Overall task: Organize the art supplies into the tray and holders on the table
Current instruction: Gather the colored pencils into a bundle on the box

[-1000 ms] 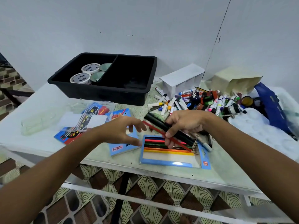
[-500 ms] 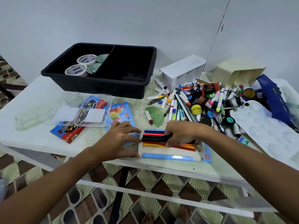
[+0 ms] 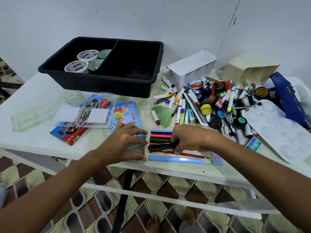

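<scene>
An open blue pencil box [image 3: 175, 160] lies at the table's front edge with several coloured pencils [image 3: 160, 136] in its tray. My right hand [image 3: 190, 137] grips a bundle of dark pencils [image 3: 161, 146] and holds them down onto the tray. My left hand [image 3: 124, 142] rests on the tray's left end, fingers spread and straight against it. A black two-part tray [image 3: 107, 81] at the back holds tape rolls [image 3: 76, 66] in its left part. A white divided holder [image 3: 191, 68] lies on its side beside it.
A heap of markers, paint pots and pens [image 3: 217, 101] covers the right of the table, with a white palette [image 3: 282, 130] at far right. A green protractor [image 3: 162, 115], a blue pencil box [image 3: 125, 115], a clear case [image 3: 87, 111] and a red box [image 3: 70, 135] lie left of centre.
My right hand has lowered the bundle of pencils from above the box down into its tray. My left hand has moved onto the tray's left end.
</scene>
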Demonstrator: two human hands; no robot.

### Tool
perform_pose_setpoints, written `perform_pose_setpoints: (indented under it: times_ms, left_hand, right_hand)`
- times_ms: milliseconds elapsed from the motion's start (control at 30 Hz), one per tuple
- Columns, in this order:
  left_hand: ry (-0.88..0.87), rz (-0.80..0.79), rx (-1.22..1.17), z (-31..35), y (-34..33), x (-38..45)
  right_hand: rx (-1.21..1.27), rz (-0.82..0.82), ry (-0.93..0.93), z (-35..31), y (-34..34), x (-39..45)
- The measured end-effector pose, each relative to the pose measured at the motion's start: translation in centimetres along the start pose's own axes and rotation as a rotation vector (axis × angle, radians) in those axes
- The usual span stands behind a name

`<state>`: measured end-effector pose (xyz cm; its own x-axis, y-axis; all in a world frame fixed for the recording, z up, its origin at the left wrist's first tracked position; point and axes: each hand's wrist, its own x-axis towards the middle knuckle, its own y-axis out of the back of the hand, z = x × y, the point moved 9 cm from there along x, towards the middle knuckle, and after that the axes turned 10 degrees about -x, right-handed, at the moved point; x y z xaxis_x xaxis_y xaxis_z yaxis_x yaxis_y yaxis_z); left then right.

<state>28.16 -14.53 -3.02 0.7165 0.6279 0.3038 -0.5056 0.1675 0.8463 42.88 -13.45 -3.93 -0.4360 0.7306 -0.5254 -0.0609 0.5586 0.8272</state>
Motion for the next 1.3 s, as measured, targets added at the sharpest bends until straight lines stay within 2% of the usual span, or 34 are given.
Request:
perform_pose_setpoints:
  times_ms: [400, 533, 700, 800, 867, 1000, 1067, 1167, 1300]
  left_hand:
    - [0.013, -0.023, -0.037, -0.1, -0.1, 0.1]
    - [0.008, -0.030, 0.016, 0.2, 0.0, 0.4]
    - [0.004, 0.021, 0.095, 1.6, 0.0, 1.5]
    - [-0.061, 0.043, 0.097, 3.2, -0.4, 2.5]
    - [-0.102, 0.017, 0.067, 4.1, -1.1, 3.0]
    - [-0.089, -0.037, 0.053, 4.7, -2.9, 3.7]
    - [-0.061, -0.026, 0.056, 4.5, -3.2, 4.1]
    - [-0.008, -0.008, 0.045, 3.9, -3.0, 4.7]
    - [-0.010, -0.034, 0.023, 4.2, -3.2, 5.0]
  right_hand:
    - [0.094, 0.204, -0.029, 0.9, 1.3, -0.7]
    - [0.139, 0.296, -0.015, 1.2, 1.4, -1.3]
    - [0.338, 0.437, -0.041, 3.7, 1.9, -2.9]
    - [0.460, 0.552, -0.080, 5.6, 2.2, -4.7]
    - [0.418, 0.587, -0.080, 5.9, 1.8, -5.8]
    - [0.087, 0.627, 0.013, 4.4, 0.1, -6.7]
    - [-0.029, 0.663, -0.010, 4.3, -0.7, -6.7]
    - [-0.084, 0.722, -0.037, 4.4, -1.0, -6.9]
    - [-0.041, 0.738, -0.050, 4.5, -0.7, -7.0]
